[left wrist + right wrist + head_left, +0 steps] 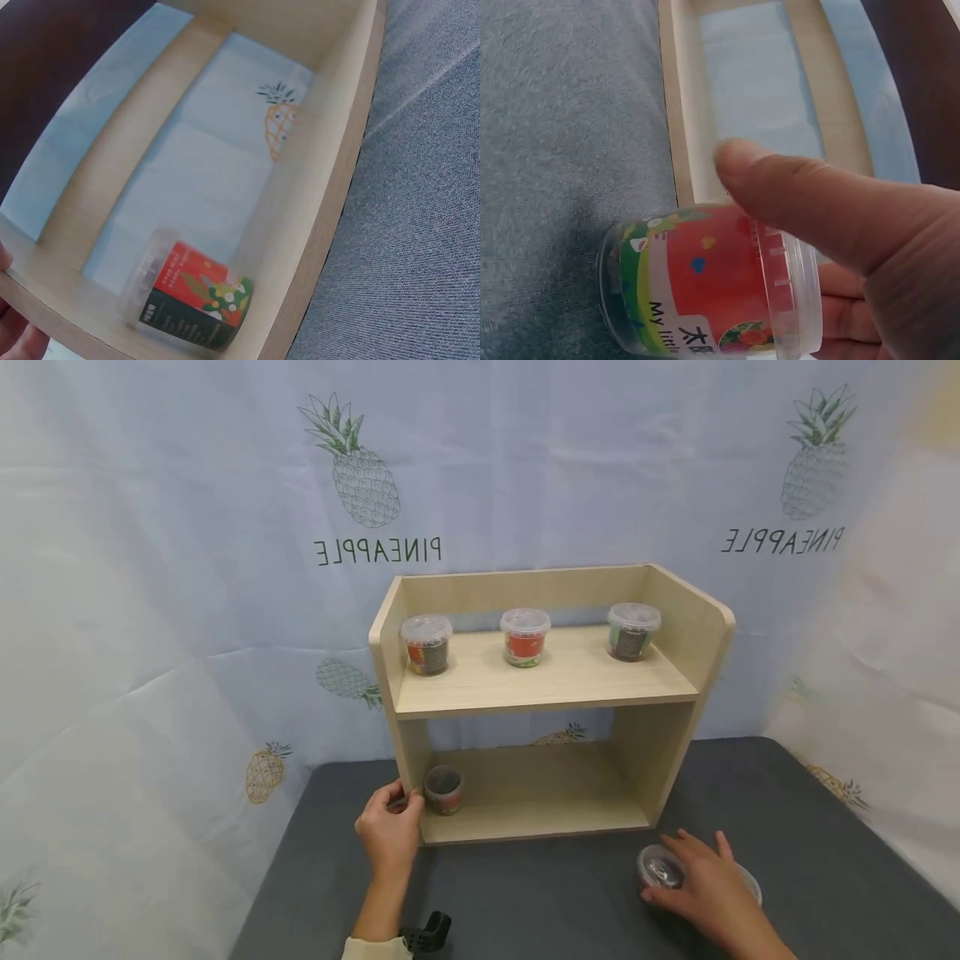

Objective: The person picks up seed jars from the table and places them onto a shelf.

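My left hand (388, 833) grips the front edge of the left side panel of a light wooden shelf (540, 689). Between its thumb and fingers shows a small dark patch, too small to identify. Just inside that panel, on the lower board, stands a lidded plastic cup (444, 790) with a red and dark green label. My right hand (705, 885) holds another lidded plastic cup (660, 870) on the table, right of the shelf's front. In the right wrist view this cup (705, 277) has a red label, with the thumb across its lid end. A clear round rim (750, 885) peeks out behind that hand.
On the upper board stand three lidded cups: left (427, 645), middle (525, 637) and right (632, 632). The dark grey table (540, 902) carries the shelf. Behind hangs a pale curtain (540, 460) with pineapple prints.
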{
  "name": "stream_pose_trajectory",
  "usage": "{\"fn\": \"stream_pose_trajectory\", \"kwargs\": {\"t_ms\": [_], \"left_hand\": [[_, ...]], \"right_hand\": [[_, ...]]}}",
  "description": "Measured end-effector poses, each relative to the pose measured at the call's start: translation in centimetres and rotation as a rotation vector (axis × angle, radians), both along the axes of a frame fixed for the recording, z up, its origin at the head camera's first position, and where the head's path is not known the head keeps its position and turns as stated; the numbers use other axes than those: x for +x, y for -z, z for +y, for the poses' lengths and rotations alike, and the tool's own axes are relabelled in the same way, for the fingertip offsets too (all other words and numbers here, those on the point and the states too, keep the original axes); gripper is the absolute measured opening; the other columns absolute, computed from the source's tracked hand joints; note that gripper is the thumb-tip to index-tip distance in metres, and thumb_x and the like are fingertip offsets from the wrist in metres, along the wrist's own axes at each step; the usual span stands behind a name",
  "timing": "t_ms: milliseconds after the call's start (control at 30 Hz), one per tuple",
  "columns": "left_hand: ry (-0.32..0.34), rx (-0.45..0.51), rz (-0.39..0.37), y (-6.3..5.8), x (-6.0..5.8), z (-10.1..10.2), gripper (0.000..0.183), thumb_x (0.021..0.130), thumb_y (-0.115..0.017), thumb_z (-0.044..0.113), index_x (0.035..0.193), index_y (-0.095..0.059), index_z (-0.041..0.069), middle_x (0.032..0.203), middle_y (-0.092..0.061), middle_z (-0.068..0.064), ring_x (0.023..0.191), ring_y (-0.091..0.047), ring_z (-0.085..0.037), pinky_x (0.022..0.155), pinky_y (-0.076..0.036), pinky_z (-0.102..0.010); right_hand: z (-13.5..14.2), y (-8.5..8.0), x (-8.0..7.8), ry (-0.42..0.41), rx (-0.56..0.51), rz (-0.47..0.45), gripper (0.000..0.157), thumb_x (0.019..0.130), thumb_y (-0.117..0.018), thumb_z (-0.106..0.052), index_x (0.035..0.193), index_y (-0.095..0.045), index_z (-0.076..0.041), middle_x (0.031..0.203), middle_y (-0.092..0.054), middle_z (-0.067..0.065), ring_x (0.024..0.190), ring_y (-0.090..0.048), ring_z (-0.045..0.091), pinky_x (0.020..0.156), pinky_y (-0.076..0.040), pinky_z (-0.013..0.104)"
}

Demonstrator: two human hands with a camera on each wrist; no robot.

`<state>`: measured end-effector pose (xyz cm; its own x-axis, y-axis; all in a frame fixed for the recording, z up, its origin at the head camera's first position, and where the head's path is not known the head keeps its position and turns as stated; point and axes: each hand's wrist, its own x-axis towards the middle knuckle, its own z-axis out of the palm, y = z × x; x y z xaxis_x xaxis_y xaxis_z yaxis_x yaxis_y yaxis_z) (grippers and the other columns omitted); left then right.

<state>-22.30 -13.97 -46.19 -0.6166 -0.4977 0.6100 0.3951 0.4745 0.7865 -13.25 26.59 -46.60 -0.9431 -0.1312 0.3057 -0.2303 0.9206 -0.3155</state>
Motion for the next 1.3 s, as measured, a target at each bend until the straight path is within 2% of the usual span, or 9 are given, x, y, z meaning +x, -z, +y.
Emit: {"fn": "stream_pose_trajectory", "kwargs": {"t_ms": [100,200,367,500,700,933,1100,1167,1300], "left_hand": [[-0.023,0.007,0.019,-0.2,0.2,-0.4,0.013,0.073,-0.074,-0.005,0.086,-0.074,-0.003,0.080,-0.072,-0.013,0.062,-0.070,-0.025,0.056,-0.053,-0.008],[-0.038,0.000,0.002,-0.2,0.2,-0.4,0.012,0.074,-0.075,-0.004,0.086,-0.074,-0.002,0.080,-0.073,-0.013,0.063,-0.070,-0.025,0.056,-0.053,-0.008],[-0.002,-0.011,-0.051,-0.1,0.1,0.1,0.012,0.076,-0.075,0.002,0.088,-0.074,-0.001,0.084,-0.073,-0.011,0.064,-0.071,-0.024,0.056,-0.050,-0.004],[0.006,0.003,-0.042,-0.2,0.2,0.2,0.013,0.077,-0.075,0.002,0.089,-0.074,-0.001,0.084,-0.073,-0.011,0.066,-0.071,-0.024,0.057,-0.050,-0.004],[0.017,0.022,-0.033,-0.2,0.3,0.1,0.014,0.076,-0.076,0.000,0.089,-0.074,-0.001,0.084,-0.073,-0.012,0.067,-0.071,-0.023,0.058,-0.051,-0.005],[0.023,0.030,-0.014,-0.2,0.3,0.1,0.015,0.075,-0.075,-0.003,0.090,-0.074,-0.002,0.083,-0.073,-0.013,0.066,-0.071,-0.025,0.058,-0.052,-0.006],[0.016,0.024,-0.008,-0.4,0.2,0.0,0.015,0.074,-0.075,-0.002,0.089,-0.075,-0.002,0.083,-0.073,-0.013,0.067,-0.071,-0.024,0.058,-0.054,-0.010],[0.010,0.019,-0.006,-0.3,0.2,0.0,0.015,0.074,-0.075,-0.002,0.088,-0.075,-0.002,0.082,-0.073,-0.012,0.066,-0.071,-0.023,0.057,-0.056,-0.014],[0.004,0.012,-0.009,-0.3,0.1,0.1,0.015,0.074,-0.075,-0.002,0.089,-0.075,-0.001,0.082,-0.073,-0.012,0.064,-0.071,-0.022,0.057,-0.057,-0.015]], "right_hand": [[-0.6,-0.3,-0.3,0.004,0.006,-0.014,0.085,0.060,-0.087,-0.052,0.119,-0.066,0.005,0.116,-0.067,0.023,0.117,-0.057,0.046,0.107,-0.018,0.071],[-0.8,-0.5,-0.2,0.022,0.027,-0.020,0.086,0.059,-0.086,-0.054,0.118,-0.066,0.005,0.115,-0.067,0.023,0.116,-0.058,0.045,0.107,-0.019,0.072],[-0.5,-0.7,0.6,0.074,0.051,-0.052,0.085,0.060,-0.084,-0.056,0.118,-0.067,0.003,0.113,-0.069,0.021,0.117,-0.058,0.046,0.106,-0.017,0.073],[-0.3,-0.6,0.7,0.089,0.093,-0.079,0.084,0.061,-0.080,-0.063,0.118,-0.069,-0.002,0.110,-0.071,0.018,0.116,-0.057,0.047,0.105,-0.018,0.074],[-0.5,-0.6,0.6,0.056,0.122,-0.042,0.083,0.058,-0.082,-0.062,0.117,-0.069,-0.004,0.106,-0.072,0.016,0.114,-0.060,0.044,0.105,-0.023,0.072],[-1.9,0.2,0.8,0.022,0.020,0.026,0.081,0.056,-0.091,-0.042,0.119,-0.066,0.003,0.112,-0.069,0.020,0.109,-0.062,0.042,0.104,-0.033,0.065],[-3.2,0.9,0.7,0.022,-0.092,0.016,0.084,0.059,-0.092,-0.031,0.130,-0.059,-0.001,0.120,-0.065,0.016,0.106,-0.065,0.034,0.087,-0.053,0.053],[-3.6,1.2,0.5,0.020,-0.140,-0.003,0.087,0.061,-0.091,-0.028,0.137,-0.054,-0.004,0.126,-0.063,0.015,0.107,-0.064,0.033,0.079,-0.055,0.050],[-4.4,1.9,-0.5,0.006,-0.258,-0.013,0.094,0.061,-0.092,-0.024,0.141,-0.048,-0.002,0.132,-0.061,0.015,0.114,-0.062,0.033,0.085,-0.053,0.051]]}}
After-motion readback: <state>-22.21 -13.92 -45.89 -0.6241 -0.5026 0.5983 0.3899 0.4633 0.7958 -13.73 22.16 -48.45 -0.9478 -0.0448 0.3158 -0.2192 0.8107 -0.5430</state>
